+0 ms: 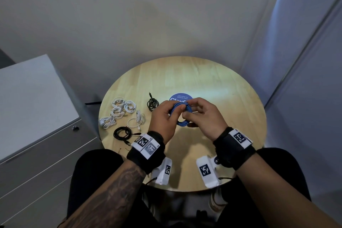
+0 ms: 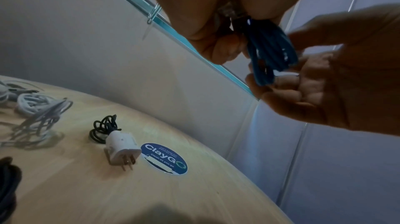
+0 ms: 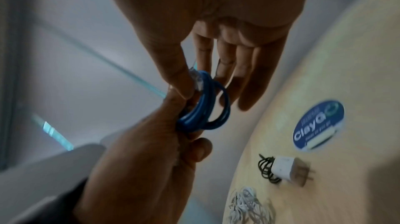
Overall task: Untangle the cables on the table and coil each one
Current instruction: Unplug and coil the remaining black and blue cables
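Observation:
I hold a blue cable (image 1: 179, 108) wound into a small coil above the middle of the round wooden table (image 1: 227, 122). My left hand (image 1: 171, 113) grips one side of the coil, thumb over the loops. My right hand (image 1: 187, 115) pinches the other side. In the right wrist view the right hand (image 3: 194, 82) presses the cable's clear plug (image 3: 197, 81) against the blue coil (image 3: 202, 109) with its thumb. In the left wrist view the left hand (image 2: 237, 29) clamps the blue loops (image 2: 269, 47), and the right hand's fingers (image 2: 288, 89) cup them from below.
Several coiled white cables (image 1: 120, 112) lie at the table's left. A black coil (image 1: 152, 104) lies near a blue round sticker (image 1: 180, 96), beside a white wall charger (image 2: 121, 149). Another black coil (image 1: 122, 133) lies near the front left. A grey cabinet (image 1: 37, 109) stands left of the table.

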The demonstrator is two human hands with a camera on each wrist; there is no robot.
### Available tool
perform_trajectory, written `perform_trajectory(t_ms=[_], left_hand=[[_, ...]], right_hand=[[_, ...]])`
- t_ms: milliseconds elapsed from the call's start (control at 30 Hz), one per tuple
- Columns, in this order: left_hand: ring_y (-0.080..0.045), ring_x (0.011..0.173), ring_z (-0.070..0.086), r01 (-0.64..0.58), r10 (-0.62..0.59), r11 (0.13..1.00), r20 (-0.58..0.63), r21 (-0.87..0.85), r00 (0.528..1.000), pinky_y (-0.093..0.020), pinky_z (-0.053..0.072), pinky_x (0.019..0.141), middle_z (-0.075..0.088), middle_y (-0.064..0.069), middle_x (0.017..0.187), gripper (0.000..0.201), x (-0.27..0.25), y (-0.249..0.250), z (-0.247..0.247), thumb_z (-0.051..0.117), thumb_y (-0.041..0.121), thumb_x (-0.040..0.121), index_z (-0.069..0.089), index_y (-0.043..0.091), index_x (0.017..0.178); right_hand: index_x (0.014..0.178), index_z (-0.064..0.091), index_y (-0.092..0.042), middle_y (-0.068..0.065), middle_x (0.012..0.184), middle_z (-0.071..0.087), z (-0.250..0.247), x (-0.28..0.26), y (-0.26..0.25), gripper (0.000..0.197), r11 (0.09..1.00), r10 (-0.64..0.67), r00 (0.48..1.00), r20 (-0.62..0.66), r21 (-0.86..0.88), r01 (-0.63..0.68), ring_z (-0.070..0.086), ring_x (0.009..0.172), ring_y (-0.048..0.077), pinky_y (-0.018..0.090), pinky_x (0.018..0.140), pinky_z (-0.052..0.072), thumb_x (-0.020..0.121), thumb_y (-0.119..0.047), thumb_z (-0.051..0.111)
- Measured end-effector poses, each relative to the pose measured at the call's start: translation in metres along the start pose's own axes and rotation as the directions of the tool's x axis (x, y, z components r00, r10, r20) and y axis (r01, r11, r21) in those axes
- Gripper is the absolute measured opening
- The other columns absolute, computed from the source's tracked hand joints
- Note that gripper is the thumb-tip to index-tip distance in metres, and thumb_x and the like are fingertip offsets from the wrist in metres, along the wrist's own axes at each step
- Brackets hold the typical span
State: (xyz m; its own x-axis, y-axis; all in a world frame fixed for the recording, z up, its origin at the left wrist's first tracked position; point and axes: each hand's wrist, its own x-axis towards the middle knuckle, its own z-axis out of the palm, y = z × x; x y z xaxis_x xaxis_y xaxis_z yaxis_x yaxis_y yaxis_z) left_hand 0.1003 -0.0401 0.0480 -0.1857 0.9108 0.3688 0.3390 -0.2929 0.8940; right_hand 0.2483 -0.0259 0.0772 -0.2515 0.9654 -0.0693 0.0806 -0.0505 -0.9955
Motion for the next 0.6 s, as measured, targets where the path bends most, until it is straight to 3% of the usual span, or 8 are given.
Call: perform_trajectory(t_ms=[133,233,333,367,467,533,600], left_hand=[[-0.004,0.056,0.055,0.194,-0.222,0.950,-0.093,-0.244,0.971,-0.018,0.043,0.052,0.066,0.007,0.067,0.012,-0.002,0.010,0.004,0.063,0.016,0.095,0.073,0.010,0.092],[-0.015,0.052,0.051,0.324,-0.378,0.849,-0.050,-0.417,0.925,-0.024,0.038,0.043,0.063,-0.003,0.064,0.020,-0.002,0.016,0.002,0.065,0.028,0.092,0.074,0.011,0.086],[-0.015,0.057,0.052,0.391,-0.417,0.705,0.100,-0.591,0.904,-0.024,0.033,0.044,0.065,-0.005,0.069,0.027,0.000,0.017,-0.001,0.067,0.040,0.082,0.074,0.014,0.086],[-0.015,0.058,0.052,0.389,-0.402,0.703,0.118,-0.596,0.908,-0.026,0.033,0.047,0.065,-0.004,0.071,0.026,0.001,0.017,-0.002,0.068,0.039,0.081,0.075,0.014,0.087],[-0.013,0.059,0.050,0.343,-0.328,0.864,0.107,-0.369,0.939,-0.027,0.041,0.051,0.064,0.005,0.069,0.012,0.001,0.015,-0.003,0.071,0.025,0.087,0.074,0.015,0.092],[-0.012,0.063,0.058,0.360,-0.335,0.906,0.142,-0.223,0.931,-0.028,0.048,0.053,0.065,0.005,0.070,0.011,-0.002,0.015,-0.003,0.071,0.020,0.089,0.072,0.010,0.092],[-0.017,0.071,0.069,0.425,-0.394,0.886,0.180,-0.186,0.901,-0.033,0.054,0.057,0.072,-0.001,0.076,0.014,-0.002,0.016,-0.004,0.070,0.024,0.090,0.073,0.010,0.089]], right_hand=[[0.111,0.066,-0.015,0.004,0.093,0.076,-0.001,-0.002,-0.002,0.023,0.985,0.020,0.996,0.091,0.168,-0.035,0.073,0.085,0.017,0.030,0.072,0.060,0.092,-0.001,0.062],[0.120,0.062,-0.009,0.006,0.097,0.076,-0.003,-0.003,-0.001,0.027,0.945,0.045,0.989,0.142,0.316,-0.088,0.072,0.087,0.017,0.029,0.074,0.060,0.094,-0.001,0.056],[0.115,0.065,-0.013,0.002,0.097,0.076,-0.004,-0.004,-0.002,0.026,0.930,0.030,0.984,0.177,0.357,-0.092,0.072,0.086,0.015,0.028,0.075,0.059,0.094,-0.002,0.054],[0.113,0.065,-0.015,0.004,0.097,0.076,-0.003,-0.004,-0.002,0.025,0.933,0.022,0.987,0.160,0.352,-0.078,0.072,0.087,0.017,0.031,0.077,0.058,0.094,-0.002,0.055],[0.110,0.067,-0.016,0.014,0.101,0.075,-0.003,0.000,-0.001,0.029,0.965,-0.058,0.998,-0.008,0.255,0.058,0.071,0.093,0.026,0.041,0.086,0.056,0.090,0.004,0.061],[0.106,0.066,-0.017,0.011,0.096,0.076,-0.002,0.003,0.000,0.033,0.966,-0.104,0.990,-0.099,0.227,0.125,0.071,0.089,0.022,0.037,0.087,0.056,0.088,0.010,0.062],[0.103,0.066,-0.017,0.007,0.093,0.077,0.001,0.003,0.000,0.033,0.964,-0.133,0.980,-0.150,0.208,0.163,0.072,0.086,0.017,0.030,0.084,0.056,0.087,0.011,0.062]])
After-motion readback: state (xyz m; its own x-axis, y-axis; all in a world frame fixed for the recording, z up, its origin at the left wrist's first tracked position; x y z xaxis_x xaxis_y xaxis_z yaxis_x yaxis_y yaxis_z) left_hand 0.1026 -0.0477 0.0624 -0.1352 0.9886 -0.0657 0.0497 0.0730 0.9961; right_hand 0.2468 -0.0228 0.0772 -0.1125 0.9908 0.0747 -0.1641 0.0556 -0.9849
